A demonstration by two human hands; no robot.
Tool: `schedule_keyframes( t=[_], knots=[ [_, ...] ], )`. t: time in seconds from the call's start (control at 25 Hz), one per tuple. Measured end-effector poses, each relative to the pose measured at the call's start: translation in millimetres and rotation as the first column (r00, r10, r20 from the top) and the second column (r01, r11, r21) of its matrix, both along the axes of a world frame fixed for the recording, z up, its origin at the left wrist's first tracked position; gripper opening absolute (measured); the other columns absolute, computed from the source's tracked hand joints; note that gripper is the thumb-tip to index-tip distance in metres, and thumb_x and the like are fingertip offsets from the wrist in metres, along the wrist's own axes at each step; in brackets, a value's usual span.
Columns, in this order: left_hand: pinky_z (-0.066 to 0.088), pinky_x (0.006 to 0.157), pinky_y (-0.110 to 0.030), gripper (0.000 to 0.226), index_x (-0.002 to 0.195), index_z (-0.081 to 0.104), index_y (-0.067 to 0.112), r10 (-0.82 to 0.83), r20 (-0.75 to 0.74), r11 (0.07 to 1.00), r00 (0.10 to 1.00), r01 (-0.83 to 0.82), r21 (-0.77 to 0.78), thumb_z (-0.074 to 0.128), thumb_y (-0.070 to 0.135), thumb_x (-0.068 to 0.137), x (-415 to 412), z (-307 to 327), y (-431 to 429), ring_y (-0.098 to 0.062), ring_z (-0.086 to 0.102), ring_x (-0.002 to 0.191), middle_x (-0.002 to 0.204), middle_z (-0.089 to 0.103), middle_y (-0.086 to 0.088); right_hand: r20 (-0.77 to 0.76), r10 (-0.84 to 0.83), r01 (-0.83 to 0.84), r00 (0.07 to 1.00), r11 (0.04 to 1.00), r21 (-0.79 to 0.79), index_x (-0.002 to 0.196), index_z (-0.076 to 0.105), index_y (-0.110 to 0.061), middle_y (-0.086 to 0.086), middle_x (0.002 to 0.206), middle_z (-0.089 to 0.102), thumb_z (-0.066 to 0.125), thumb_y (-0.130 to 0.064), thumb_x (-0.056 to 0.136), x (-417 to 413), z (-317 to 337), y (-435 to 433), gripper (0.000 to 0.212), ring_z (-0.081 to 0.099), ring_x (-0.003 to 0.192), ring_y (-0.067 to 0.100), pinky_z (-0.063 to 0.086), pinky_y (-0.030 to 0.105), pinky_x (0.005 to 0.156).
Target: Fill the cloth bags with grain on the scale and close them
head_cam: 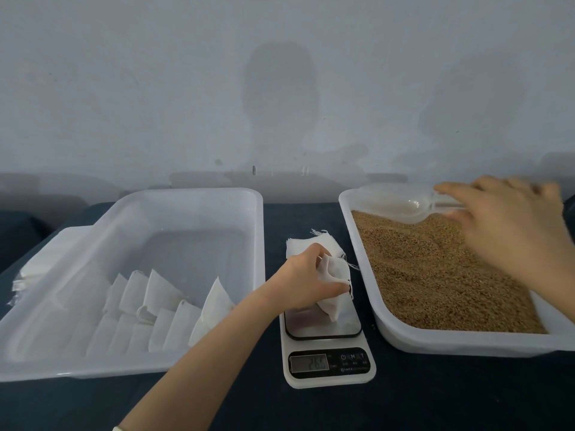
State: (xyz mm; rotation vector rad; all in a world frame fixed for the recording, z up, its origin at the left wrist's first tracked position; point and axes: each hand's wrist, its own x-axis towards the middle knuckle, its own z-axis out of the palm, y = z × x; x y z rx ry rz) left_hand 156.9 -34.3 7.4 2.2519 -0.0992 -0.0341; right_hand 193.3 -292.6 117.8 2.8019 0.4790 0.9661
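1. The left hand (pixel 306 281) reaches in from the lower left. Its fingers and thumb are curled around a white cloth bag (pixel 334 286), pinching it near the top.
2. The cloth bag hangs from that grip, and its lower corner rests on the steel platform of the scale (pixel 326 353). The display is lit, but its digits are too blurred to read.
3. The right hand (pixel 513 225) is over the far end of the right tray (pixel 466 343). It holds the handle of a clear plastic scoop (pixel 407 203) between forefinger and thumb; the hand is motion-blurred.
4. The scoop bowl lies at the tray's far edge, just above the brown grain (pixel 435 269) that fills the tray.
5. A small pile of flat bags (pixel 306 244) lies on the table just behind the scale, between the two trays.
6. The left tray (pixel 186 194) holds finished bags (pixel 161 293) leaning in rows at its near end.
7. A stack of white cloth (pixel 46 259) lies beside the left tray's outer wall.
8. Everything stands on a dark blue table (pixel 404 405).
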Motion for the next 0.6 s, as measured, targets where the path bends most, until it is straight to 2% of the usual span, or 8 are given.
schedule_keyframes(
  t=[0.08, 0.12, 0.16, 0.24, 0.32, 0.44, 0.6],
  knots=[
    [0.053, 0.080, -0.027, 0.053, 0.115, 0.041, 0.032, -0.004, -0.001, 1.000, 1.000, 0.004, -0.001, 0.071, 0.050, 0.074, 0.2, -0.6, 0.1, -0.008, 0.057, 0.091, 0.106, 0.056, 0.009, -0.312, -0.080, 0.134, 0.947, 0.979, 0.155, 0.129, 0.054, -0.024, 0.008, 0.100, 0.063, 0.053, -0.028, 0.092, 15.2, -20.1, -8.5, 0.037, 0.059, 0.079, 0.025, 0.051, 0.043, 0.074],
    [0.053, 0.080, -0.027, 0.053, 0.113, 0.040, 0.033, -0.005, -0.003, 1.000, 1.000, 0.005, -0.002, 0.071, 0.051, 0.074, 0.3, -1.1, 0.1, -0.007, 0.056, 0.090, 0.105, 0.055, 0.010, -0.423, -0.053, 0.169, 0.905, 0.956, 0.241, 0.128, 0.054, -0.018, 0.007, 0.097, 0.059, 0.052, -0.025, 0.093, 22.1, -32.5, -12.8, 0.035, 0.058, 0.074, 0.021, 0.051, 0.035, 0.062],
    [0.053, 0.079, -0.026, 0.052, 0.112, 0.040, 0.034, -0.005, -0.004, 1.000, 1.000, 0.005, -0.005, 0.071, 0.051, 0.074, 0.6, -1.5, 0.0, -0.007, 0.056, 0.089, 0.105, 0.055, 0.010, -0.475, -0.024, 0.189, 0.880, 0.934, 0.303, 0.124, 0.057, -0.014, 0.004, 0.092, 0.053, 0.053, -0.021, 0.093, 28.6, -45.8, -17.6, 0.032, 0.056, 0.069, 0.017, 0.044, 0.025, 0.053],
    [0.053, 0.079, -0.026, 0.051, 0.112, 0.040, 0.034, -0.001, -0.002, 1.000, 1.000, 0.001, -0.007, 0.071, 0.051, 0.074, 1.0, -2.4, -0.2, -0.007, 0.056, 0.089, 0.106, 0.055, 0.010, -0.510, -0.021, 0.225, 0.860, 0.913, 0.341, 0.117, 0.061, -0.011, 0.001, 0.088, 0.048, 0.055, -0.014, 0.091, 37.8, -67.6, -24.8, 0.027, 0.053, 0.063, 0.012, 0.032, 0.016, 0.048],
    [0.053, 0.080, -0.027, 0.051, 0.112, 0.041, 0.034, 0.000, -0.004, 1.000, 1.000, 0.000, -0.003, 0.071, 0.051, 0.074, 1.2, -2.5, 0.0, -0.009, 0.057, 0.090, 0.106, 0.056, 0.009, -0.555, -0.032, 0.267, 0.831, 0.898, 0.348, 0.114, 0.061, -0.010, 0.007, 0.097, 0.055, 0.056, -0.013, 0.090, 43.0, -80.5, -27.1, 0.025, 0.056, 0.067, 0.013, 0.037, 0.018, 0.050],
    [0.054, 0.082, -0.029, 0.052, 0.112, 0.042, 0.033, -0.001, -0.007, 1.000, 1.000, 0.001, 0.001, 0.071, 0.051, 0.074, 0.9, -1.8, -0.1, -0.009, 0.058, 0.093, 0.107, 0.057, 0.009, -0.606, -0.044, 0.304, 0.794, 0.892, 0.334, 0.108, 0.062, -0.011, 0.011, 0.100, 0.061, 0.057, -0.013, 0.090, 47.6, -90.9, -27.4, 0.020, 0.060, 0.083, 0.022, 0.053, 0.036, 0.068],
    [0.055, 0.084, -0.032, 0.053, 0.115, 0.043, 0.030, 0.001, -0.002, 1.000, 1.000, -0.001, 0.005, 0.071, 0.050, 0.074, 0.5, -0.3, -0.2, -0.010, 0.059, 0.093, 0.107, 0.058, 0.008, -0.607, -0.056, 0.305, 0.792, 0.899, 0.315, 0.099, 0.065, -0.014, 0.009, 0.098, 0.061, 0.060, -0.013, 0.089, 48.6, -98.5, -30.2, 0.012, 0.058, 0.074, 0.018, 0.046, 0.028, 0.061]
  ],
)
